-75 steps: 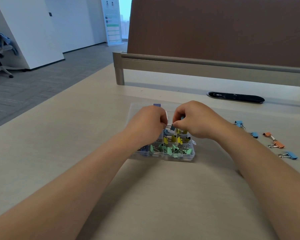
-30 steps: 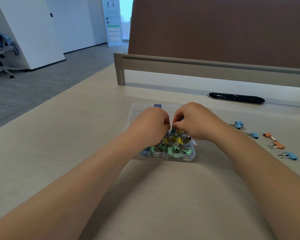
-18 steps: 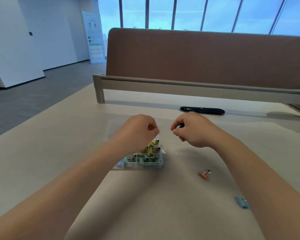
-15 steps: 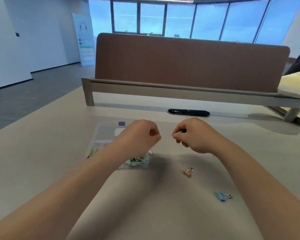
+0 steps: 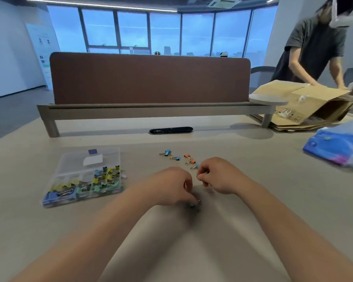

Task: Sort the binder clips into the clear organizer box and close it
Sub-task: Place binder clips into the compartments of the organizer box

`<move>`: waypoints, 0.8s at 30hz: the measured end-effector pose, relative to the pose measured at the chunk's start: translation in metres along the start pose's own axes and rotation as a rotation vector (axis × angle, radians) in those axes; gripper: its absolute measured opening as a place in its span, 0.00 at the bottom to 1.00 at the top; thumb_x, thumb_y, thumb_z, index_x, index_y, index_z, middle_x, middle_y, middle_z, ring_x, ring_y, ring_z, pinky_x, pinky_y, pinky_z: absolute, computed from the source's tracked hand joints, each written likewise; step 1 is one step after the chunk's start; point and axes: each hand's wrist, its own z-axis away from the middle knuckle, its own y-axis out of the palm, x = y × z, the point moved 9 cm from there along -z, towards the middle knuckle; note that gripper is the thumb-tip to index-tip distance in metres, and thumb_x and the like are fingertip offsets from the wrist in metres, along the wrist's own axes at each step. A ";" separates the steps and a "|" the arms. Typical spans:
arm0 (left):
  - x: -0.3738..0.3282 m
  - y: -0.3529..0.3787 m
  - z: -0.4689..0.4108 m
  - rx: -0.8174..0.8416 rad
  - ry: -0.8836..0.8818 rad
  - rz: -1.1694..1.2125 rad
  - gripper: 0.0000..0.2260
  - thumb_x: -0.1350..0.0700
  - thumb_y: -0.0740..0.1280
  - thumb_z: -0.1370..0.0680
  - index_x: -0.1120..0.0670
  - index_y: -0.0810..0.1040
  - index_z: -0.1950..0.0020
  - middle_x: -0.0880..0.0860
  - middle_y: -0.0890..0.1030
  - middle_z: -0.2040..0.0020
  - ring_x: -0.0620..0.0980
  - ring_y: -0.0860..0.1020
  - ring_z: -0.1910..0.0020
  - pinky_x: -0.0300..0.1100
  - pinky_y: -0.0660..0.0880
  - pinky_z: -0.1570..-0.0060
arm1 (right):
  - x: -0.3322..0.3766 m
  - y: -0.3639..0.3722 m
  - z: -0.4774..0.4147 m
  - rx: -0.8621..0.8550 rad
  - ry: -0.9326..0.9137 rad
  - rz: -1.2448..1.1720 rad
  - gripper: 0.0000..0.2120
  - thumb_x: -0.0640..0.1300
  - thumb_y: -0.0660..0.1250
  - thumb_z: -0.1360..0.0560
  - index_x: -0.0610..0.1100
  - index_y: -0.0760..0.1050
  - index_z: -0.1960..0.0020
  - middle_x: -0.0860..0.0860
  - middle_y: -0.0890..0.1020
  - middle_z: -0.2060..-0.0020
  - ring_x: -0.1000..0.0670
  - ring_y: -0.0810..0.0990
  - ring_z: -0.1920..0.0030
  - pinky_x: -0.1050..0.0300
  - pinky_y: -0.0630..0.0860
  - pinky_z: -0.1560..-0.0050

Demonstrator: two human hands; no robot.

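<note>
Both hands are over the bare table [image 5: 253, 200], to the right of the organizer box [image 5: 49, 201] and well apart from it. The left hand [image 5: 171, 186] has its fingers curled downward, and its fingertips [image 5: 189, 197] come down at a small blue binder clip [image 5: 194, 204] lying on the table just below them. The fingertips look to be touching it, but the spot is blurred and I cannot tell whether the clip is pinched or only touched. The right hand [image 5: 218, 176] sits just beside the left, a little farther from the body, with its fingers curled in and thumb drawn against the forefinger. Whether it has hold of anything cannot be told. Just beyond the right hand's knuckles lies a loose group of clips on the table: a blue clip [image 5: 195, 166] nearest the hand, two orange clips [image 5: 192, 161] behind it, and two more blue clips [image 5: 167, 152] farthest back and to the left. The organizer box stands open, its clear lid [image 5: 73, 161] laid back flat on the table behind it. Its compartments hold yellow clips [image 5: 110, 171], green clips [image 5: 98, 187] and, in the near left corner, dark blue clips [image 5: 52, 195]. Farther back are a black slot [image 5: 170, 130] in the table and a brown divider panel [image 5: 149, 78]. At the far right another person [image 5: 318, 47] leans over a cardboard box [image 5: 318, 100], and a blue packet [image 5: 334, 145] lies on the table near it.
</note>
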 end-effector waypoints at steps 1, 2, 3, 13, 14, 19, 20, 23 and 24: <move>-0.002 0.003 0.000 0.019 -0.008 -0.016 0.19 0.41 0.72 0.30 0.50 0.78 0.46 0.49 0.76 0.49 0.49 0.75 0.51 0.43 0.74 0.52 | -0.002 0.003 0.002 0.008 0.003 -0.002 0.07 0.39 0.66 0.25 0.46 0.79 0.61 0.51 0.83 0.65 0.54 0.79 0.65 0.62 0.71 0.65; -0.004 0.006 -0.001 0.033 -0.011 -0.037 0.18 0.41 0.72 0.30 0.51 0.78 0.46 0.49 0.76 0.49 0.50 0.74 0.51 0.43 0.74 0.54 | -0.004 0.005 0.003 0.011 0.002 -0.005 0.08 0.38 0.66 0.26 0.46 0.79 0.61 0.51 0.84 0.65 0.53 0.80 0.64 0.61 0.71 0.64; -0.006 0.008 -0.002 0.044 -0.011 -0.059 0.17 0.42 0.72 0.29 0.52 0.78 0.47 0.50 0.76 0.49 0.50 0.74 0.52 0.42 0.72 0.56 | -0.005 0.007 0.003 0.008 0.000 -0.002 0.08 0.38 0.66 0.26 0.46 0.80 0.61 0.50 0.84 0.64 0.52 0.80 0.63 0.60 0.72 0.63; -0.001 0.010 -0.021 -0.008 -0.056 -0.037 0.05 0.53 0.69 0.25 0.52 0.76 0.51 0.52 0.78 0.50 0.52 0.76 0.53 0.44 0.74 0.56 | -0.035 0.009 -0.032 -0.142 0.087 0.100 0.09 0.42 0.62 0.23 0.48 0.79 0.46 0.48 0.81 0.47 0.47 0.79 0.48 0.52 0.76 0.45; 0.001 0.009 -0.025 -0.025 -0.053 -0.024 0.05 0.54 0.69 0.25 0.51 0.76 0.51 0.52 0.78 0.50 0.52 0.76 0.53 0.43 0.73 0.57 | -0.037 0.009 -0.038 -0.151 0.090 0.109 0.10 0.42 0.63 0.23 0.47 0.79 0.43 0.48 0.81 0.45 0.47 0.78 0.46 0.53 0.76 0.45; 0.007 0.003 -0.037 -0.088 -0.009 0.009 0.06 0.57 0.67 0.25 0.52 0.77 0.48 0.49 0.76 0.53 0.49 0.75 0.54 0.40 0.70 0.58 | -0.036 0.013 -0.064 -0.140 0.105 0.173 0.13 0.41 0.66 0.23 0.43 0.77 0.39 0.46 0.81 0.43 0.45 0.79 0.44 0.52 0.76 0.42; 0.009 0.001 -0.038 -0.106 -0.001 0.014 0.06 0.57 0.67 0.24 0.52 0.78 0.48 0.48 0.75 0.54 0.49 0.75 0.54 0.39 0.69 0.59 | -0.036 0.014 -0.069 -0.136 0.114 0.177 0.12 0.42 0.66 0.23 0.43 0.78 0.40 0.46 0.81 0.45 0.45 0.79 0.45 0.51 0.77 0.43; 0.016 -0.007 -0.041 -0.156 0.006 0.047 0.05 0.58 0.65 0.23 0.51 0.78 0.50 0.45 0.74 0.57 0.49 0.76 0.55 0.37 0.68 0.64 | -0.038 0.016 -0.079 -0.126 0.129 0.171 0.10 0.43 0.67 0.25 0.42 0.80 0.46 0.46 0.82 0.49 0.44 0.80 0.49 0.49 0.79 0.46; 0.020 -0.009 -0.042 -0.167 0.000 0.072 0.04 0.58 0.64 0.23 0.51 0.77 0.51 0.45 0.74 0.58 0.51 0.77 0.58 0.37 0.70 0.68 | -0.037 0.016 -0.081 -0.122 0.125 0.177 0.09 0.42 0.67 0.26 0.42 0.81 0.48 0.46 0.83 0.51 0.44 0.80 0.51 0.50 0.79 0.48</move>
